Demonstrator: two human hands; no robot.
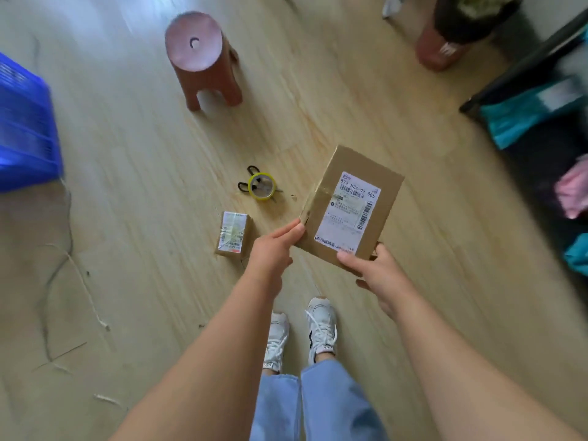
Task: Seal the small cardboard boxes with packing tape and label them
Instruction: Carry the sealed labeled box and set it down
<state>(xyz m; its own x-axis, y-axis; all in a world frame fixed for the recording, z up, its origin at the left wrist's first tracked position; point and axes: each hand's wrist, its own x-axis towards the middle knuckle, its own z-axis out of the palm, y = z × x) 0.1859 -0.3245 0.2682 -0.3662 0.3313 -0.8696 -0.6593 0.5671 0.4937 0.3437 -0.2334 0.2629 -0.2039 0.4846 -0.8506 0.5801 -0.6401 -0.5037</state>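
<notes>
Over the floor (143, 192), left hand (273, 246) and right hand (378, 272) pinch the labelled cardboard box (346, 186) by its near corners. It looks light and stiff.

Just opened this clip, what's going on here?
A person stands on a wooden floor holding a cardboard box in both hands: the left hand at its left edge, the right hand gripping the near corner. The box shows tape on its side and carries a shipping label. A smaller box, also taped and labelled, lies on the floor near a tape roll resting on scissors.
</notes>
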